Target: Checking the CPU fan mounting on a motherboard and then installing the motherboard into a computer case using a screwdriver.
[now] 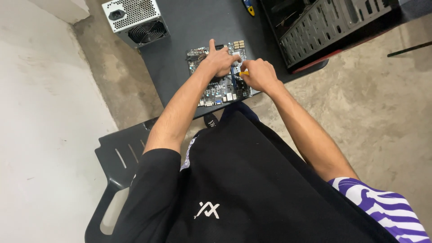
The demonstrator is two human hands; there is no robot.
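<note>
A dark computer motherboard (pixel 219 91) lies flat on a black table (pixel 180 58). My left hand (pixel 220 59) rests on the board's upper middle, fingers spread and pressing down. Just to its right, my right hand (pixel 258 74) is closed around a small tool with a yellow handle (pixel 243 73), whose tip points down at the board beside my left fingers. What the tip touches is hidden by my hands.
A grey power supply unit (pixel 136 20) with a round fan grille stands at the table's far left. An open black computer case (pixel 324 27) lies at the far right. A yellow-and-blue tool (pixel 249 7) rests at the back. A black chair (pixel 118 166) is beneath me; concrete floor all around.
</note>
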